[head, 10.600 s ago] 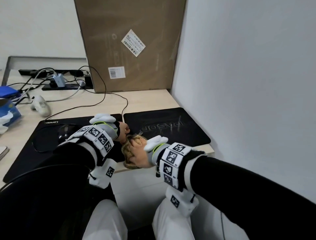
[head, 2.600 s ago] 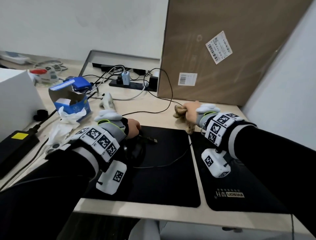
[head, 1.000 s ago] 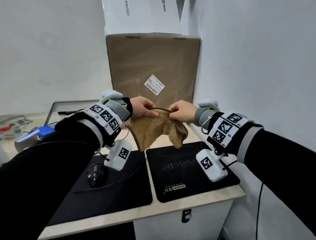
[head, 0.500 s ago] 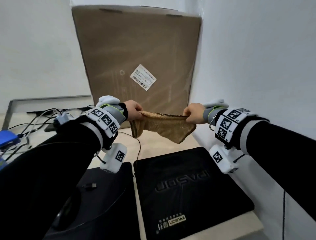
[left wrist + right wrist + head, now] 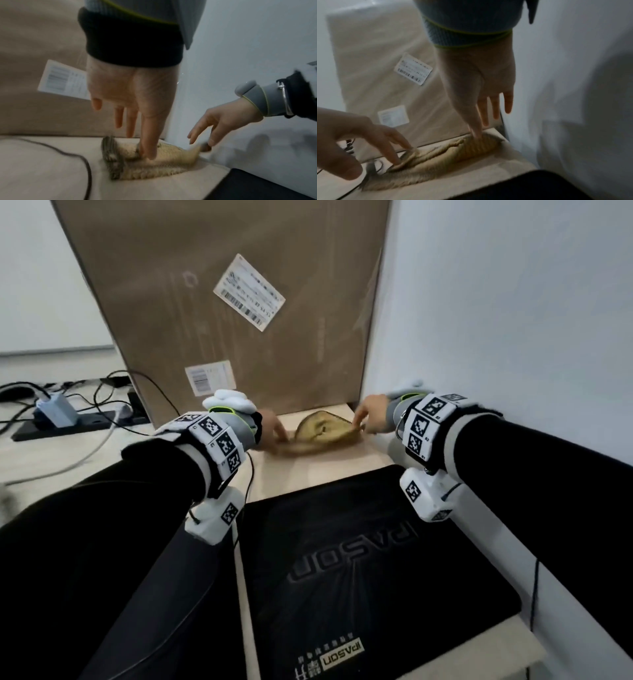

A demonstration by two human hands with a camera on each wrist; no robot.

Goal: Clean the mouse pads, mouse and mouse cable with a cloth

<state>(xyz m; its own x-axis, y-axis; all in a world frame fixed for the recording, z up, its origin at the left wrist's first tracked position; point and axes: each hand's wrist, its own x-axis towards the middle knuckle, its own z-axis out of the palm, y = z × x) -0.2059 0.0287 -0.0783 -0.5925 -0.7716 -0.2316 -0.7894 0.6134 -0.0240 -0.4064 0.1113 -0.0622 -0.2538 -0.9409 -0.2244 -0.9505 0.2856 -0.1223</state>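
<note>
The cloth [image 5: 320, 434] has dropped from mid-air onto the worktop [image 5: 308, 470] behind the pad [image 5: 370, 570]; left hand [image 5: 270, 424] and right hand [image 5: 371, 414] pinch its ends. Wiping looks finished.

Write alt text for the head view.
Both hands, left hand and right hand, lay a tan cloth on the desk before a tall cardboard box. A black mouse pad lies nearer the camera.
</note>
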